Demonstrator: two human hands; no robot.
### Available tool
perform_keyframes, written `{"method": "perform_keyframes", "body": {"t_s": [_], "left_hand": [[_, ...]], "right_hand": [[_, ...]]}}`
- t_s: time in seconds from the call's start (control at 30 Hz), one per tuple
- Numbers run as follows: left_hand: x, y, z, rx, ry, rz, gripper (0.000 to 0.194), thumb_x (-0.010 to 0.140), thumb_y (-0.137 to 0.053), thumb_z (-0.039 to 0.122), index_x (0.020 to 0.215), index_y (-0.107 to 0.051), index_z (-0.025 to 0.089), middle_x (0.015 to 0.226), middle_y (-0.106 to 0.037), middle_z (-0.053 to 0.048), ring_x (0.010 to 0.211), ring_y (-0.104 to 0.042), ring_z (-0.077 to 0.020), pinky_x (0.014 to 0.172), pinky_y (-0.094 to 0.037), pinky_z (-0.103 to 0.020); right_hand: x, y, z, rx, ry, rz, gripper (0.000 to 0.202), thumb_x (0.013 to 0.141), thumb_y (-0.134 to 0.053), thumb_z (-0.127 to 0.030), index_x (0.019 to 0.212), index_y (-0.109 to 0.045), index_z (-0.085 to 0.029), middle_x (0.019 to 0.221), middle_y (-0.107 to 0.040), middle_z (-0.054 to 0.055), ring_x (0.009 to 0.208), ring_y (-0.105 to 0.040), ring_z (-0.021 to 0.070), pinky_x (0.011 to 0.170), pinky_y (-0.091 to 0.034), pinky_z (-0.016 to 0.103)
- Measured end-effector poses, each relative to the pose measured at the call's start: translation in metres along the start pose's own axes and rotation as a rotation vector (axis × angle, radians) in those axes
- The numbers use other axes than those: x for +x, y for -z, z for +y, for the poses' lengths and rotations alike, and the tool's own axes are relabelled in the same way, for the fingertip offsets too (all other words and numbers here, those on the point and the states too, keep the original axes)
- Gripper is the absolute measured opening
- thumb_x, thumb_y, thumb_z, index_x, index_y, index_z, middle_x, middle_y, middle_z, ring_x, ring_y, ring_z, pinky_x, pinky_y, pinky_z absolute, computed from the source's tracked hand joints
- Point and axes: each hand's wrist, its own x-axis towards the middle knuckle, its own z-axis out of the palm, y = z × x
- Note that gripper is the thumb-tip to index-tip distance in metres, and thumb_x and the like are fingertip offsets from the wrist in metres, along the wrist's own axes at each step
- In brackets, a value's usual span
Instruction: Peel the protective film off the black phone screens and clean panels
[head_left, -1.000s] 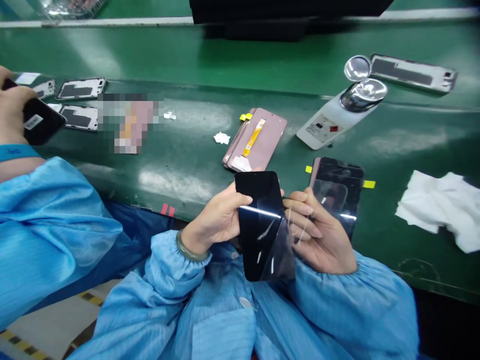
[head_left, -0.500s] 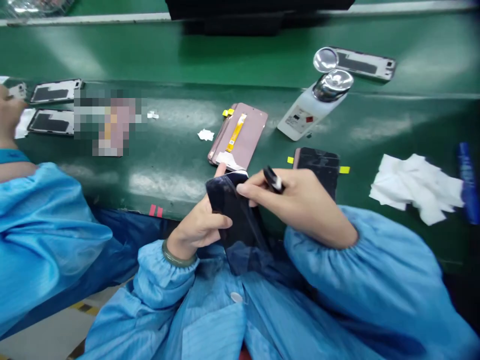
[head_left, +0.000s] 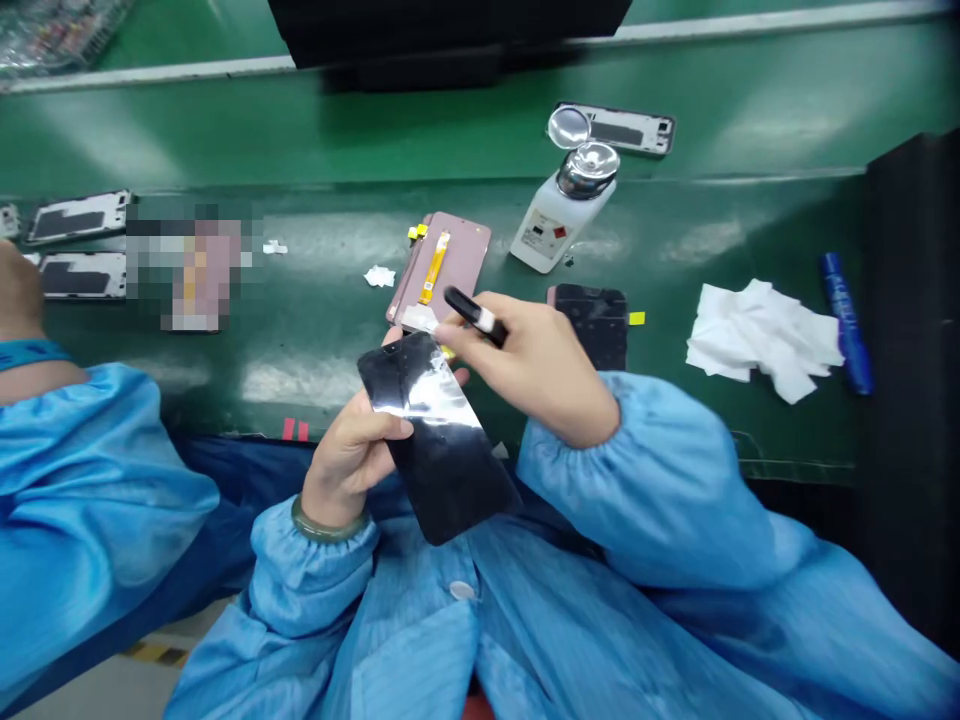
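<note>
One bottle (head_left: 553, 225), contents unclear, left grip (head_left: 356, 445) holding screen (head_left: 454, 470), right grip (head_left: 540, 360) clasping black tool (head_left: 475, 315)

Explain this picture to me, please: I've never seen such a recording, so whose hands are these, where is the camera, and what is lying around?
There is no machine here: a person works bare-handed, and the camera, worn on their head, looks forward and down. Their left hand holds a dark glossy panel. Their right hand holds a black-and-white pen-like tool, fingertips near the panel's top edge. On the green table are pink-backed panels, a white bottle with a metal top, crumpled white cloth or paper and a blue marker. The hand at the far left belongs to someone else.
</note>
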Motion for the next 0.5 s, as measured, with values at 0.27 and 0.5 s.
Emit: {"method": "perform_keyframes", "body": {"t_s": [0.27, 0.5], "left_hand": [[-0.015, -0.007, 0.011, -0.126, -0.143, 0.136, 0.081, 0.069, -0.061, 0.004, 0.143, -0.034, 0.022, 0.117, -0.06, -0.009, 0.1, -0.061, -0.0181, 0.086, -0.049, -0.029], [-0.011, -0.001, 0.003, 0.16, -0.067, 0.25, 0.05, 0.079, -0.05, 0.036, 0.117, -0.06, 0.005, 0.115, -0.059, -0.019, 0.094, -0.063, -0.0232, 0.086, -0.047, -0.032]], "right_hand": [[-0.067, -0.022, 0.015, 0.236, -0.277, -0.281, 0.055, 0.083, -0.053, -0.058, 0.117, -0.056, -0.015, 0.074, -0.054, 0.003, 0.064, -0.051, 0.012, 0.061, -0.042, 0.024], [-0.055, -0.054, 0.02, 0.424, -0.328, -0.259, 0.06, 0.072, -0.058, -0.066, 0.106, -0.06, -0.016, 0.085, -0.061, 0.004, 0.078, -0.059, 0.0146, 0.075, -0.043, 0.022]]}}
